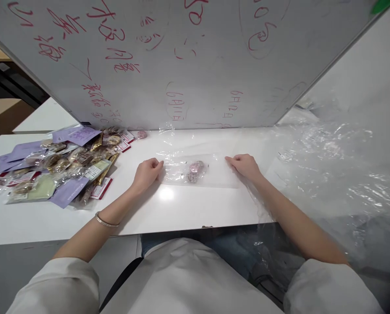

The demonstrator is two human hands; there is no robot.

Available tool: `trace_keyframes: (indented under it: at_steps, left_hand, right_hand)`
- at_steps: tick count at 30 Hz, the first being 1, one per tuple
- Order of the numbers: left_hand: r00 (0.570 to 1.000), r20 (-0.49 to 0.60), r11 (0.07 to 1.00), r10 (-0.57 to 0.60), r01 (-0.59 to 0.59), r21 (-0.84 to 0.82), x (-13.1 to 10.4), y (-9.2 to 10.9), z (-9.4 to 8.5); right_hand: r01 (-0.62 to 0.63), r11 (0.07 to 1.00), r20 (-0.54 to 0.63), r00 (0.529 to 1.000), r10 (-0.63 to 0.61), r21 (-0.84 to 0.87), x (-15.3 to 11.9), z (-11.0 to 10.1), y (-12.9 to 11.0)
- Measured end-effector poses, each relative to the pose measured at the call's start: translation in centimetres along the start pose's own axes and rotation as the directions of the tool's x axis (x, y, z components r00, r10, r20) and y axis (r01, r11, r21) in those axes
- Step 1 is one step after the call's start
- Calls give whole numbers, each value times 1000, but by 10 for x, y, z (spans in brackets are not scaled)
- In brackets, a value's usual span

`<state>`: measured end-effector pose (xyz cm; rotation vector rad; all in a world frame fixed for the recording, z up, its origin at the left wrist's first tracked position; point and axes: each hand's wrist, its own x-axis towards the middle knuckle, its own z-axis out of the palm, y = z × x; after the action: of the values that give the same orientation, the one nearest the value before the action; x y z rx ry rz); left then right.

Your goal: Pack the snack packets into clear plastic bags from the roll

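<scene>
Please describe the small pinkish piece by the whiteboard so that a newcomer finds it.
Follow the whiteboard down to its bottom edge. Just right of the packet pile lies the small pinkish piece, roundish and farther back than the larger pinkish lump.

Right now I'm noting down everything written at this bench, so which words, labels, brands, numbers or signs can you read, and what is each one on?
"6月11日": red handwriting, lower middle of the whiteboard.
"6月12日": red handwriting, to the right of it, same board.
Other red writing there: too sketchy, faint or cut off to quote surely.
Piled packets: print too small to read.
Clear plastic: no readable text.
</scene>
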<state>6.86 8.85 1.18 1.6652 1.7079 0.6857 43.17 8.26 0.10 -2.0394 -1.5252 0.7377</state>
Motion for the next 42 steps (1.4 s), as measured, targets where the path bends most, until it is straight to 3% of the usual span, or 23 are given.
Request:
trace_keyframes:
  at_steps: [2,4,5,7,8,10,11,13,14,16,18,20,26,32,34,37,39,42]
  left_hand:
    - [976,-144,959,162,-122,255,-3,-1,2]
    - [893,-207,867,398,-293,403,-7,-1,2]
    - [839,-159,802,521,-417,429,-8,0,2]
    - [707,98,633,701,-679,372,-10,6,2]
    - [631,254,559,733,-772,303,-9,10,3]
    - [515,480,490,710,-851,189,-7,20,5]
    - [497,538,489,681,-855,171,-5,25,8]
    - [506,596,508,623,-841,183,0,34,15]
    - [514,619,518,594,-833,195,2,38,19]
    - [524,652,522,547,-823,223,6,43,26]
    - [532,661,513,530,-821,249,7,47,32]
    - [543,655,504,525,-819,275,5,49,35]
    - [572,684,533,454,-789,306,-2,46,26]
    - [602,695,733,393,-661,159,8,33,-18]
    - [652,661,830,371,-553,79,14,26,-32]
    - [777,534,934,334,-350,-76,22,9,-38]
    - [861,425,955,280,-207,-210,27,-4,-33]
    - [961,238,911,143,-35,-410,33,-15,-19]
  right_hand:
    - [22,980,-17,1000,-26,-198,2,0,-8]
    - [31,958,-37,998,-43,-284,3,3,-15]
    - [28,950,-42,998,-43,-310,4,5,-18]
    - [5,934,-38,999,-20,-356,7,8,-21]
    - [-7,926,-39,999,-8,-377,7,9,-22]
    - [6,910,-98,994,-51,-414,6,8,-23]
    - [49,903,-149,981,-123,-427,3,7,-23]
    - [256,864,-172,918,-358,-434,-6,5,-26]
    - [406,815,-98,870,-483,-413,-13,4,-28]
    - [664,693,185,746,-640,-280,-26,4,-31]
    - [759,635,436,625,-648,-144,-36,9,-33]
    - [761,637,525,595,-609,-124,-41,16,-34]
    - [750,635,516,624,-586,-185,-33,24,-28]
    - [630,777,575,644,-505,-23,-24,-9,-26]
    - [525,851,567,694,-444,23,-19,-19,-27]
    - [342,927,523,768,-369,152,-10,-26,-26]
    - [213,939,486,812,-323,269,-3,-23,-23]
    - [70,912,358,905,-228,405,4,-11,-18]
